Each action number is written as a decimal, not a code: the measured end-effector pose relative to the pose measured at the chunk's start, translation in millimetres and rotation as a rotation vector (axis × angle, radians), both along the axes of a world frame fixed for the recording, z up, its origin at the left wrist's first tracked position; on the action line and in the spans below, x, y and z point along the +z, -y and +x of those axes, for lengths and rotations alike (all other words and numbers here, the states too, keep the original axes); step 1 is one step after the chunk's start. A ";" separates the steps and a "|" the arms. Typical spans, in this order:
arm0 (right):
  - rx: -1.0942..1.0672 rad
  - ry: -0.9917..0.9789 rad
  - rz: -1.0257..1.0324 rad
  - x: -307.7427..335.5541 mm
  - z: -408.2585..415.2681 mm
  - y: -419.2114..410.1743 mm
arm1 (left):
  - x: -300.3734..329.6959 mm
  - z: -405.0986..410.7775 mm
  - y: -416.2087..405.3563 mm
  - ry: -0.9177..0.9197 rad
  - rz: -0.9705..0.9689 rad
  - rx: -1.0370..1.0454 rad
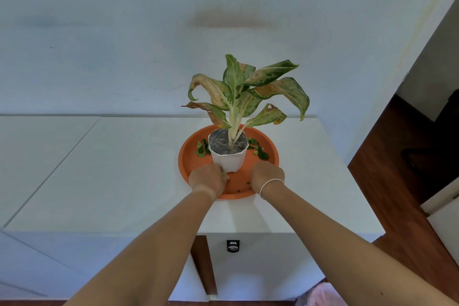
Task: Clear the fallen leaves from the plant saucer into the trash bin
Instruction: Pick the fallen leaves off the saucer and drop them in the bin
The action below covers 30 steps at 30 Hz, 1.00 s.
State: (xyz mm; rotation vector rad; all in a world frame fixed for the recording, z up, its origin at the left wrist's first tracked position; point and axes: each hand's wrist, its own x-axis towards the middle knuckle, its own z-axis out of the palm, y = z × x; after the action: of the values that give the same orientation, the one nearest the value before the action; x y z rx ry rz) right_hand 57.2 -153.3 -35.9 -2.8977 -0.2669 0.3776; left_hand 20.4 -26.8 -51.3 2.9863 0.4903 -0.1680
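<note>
Both bare forearms reach forward from the bottom edge toward the near rim of the orange saucer (pixel 269 154), which sits on the white table (pixel 124 176) against the pale wall. Left hand (pixel 208 179) is curled, fingers bunched together at the foot of the white pot (pixel 229 160), touching or almost touching it; something small and green shows at its fingertips (pixel 225 177), though whether it is pinched there cannot be told. Right hand (pixel 267 174), with a thin white bracelet (pixel 270 186) on the wrist, is also curled knuckles-up over the saucer floor just right of the pot; its fingers are hidden, so any hold cannot be told. Fallen leaves (pixel 259 150) lie on the saucer in two clusters, left and right of the pot, with a few scraps near the front rim. A pink-lined bin (pixel 323 295) shows at the bottom edge on the floor.
</note>
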 end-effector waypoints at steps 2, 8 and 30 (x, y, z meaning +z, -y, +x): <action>-0.019 0.009 0.011 0.3 -1.6 0.3 | -1.6 2.5 -1.7 -0.011 -0.010 -0.001; 0.097 0.023 -0.086 -0.5 -0.4 4.4 | -0.3 5.2 -3.3 -0.059 0.008 -0.032; -0.446 -0.847 1.260 4.7 23.0 26.9 | -3.1 5.9 -37.5 -0.056 -0.126 -0.128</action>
State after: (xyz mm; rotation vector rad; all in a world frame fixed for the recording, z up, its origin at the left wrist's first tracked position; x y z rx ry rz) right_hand 80.2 -180.3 -31.2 -1.3450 0.2238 0.8768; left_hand 26.4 10.7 -54.4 2.8962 0.2824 -0.2827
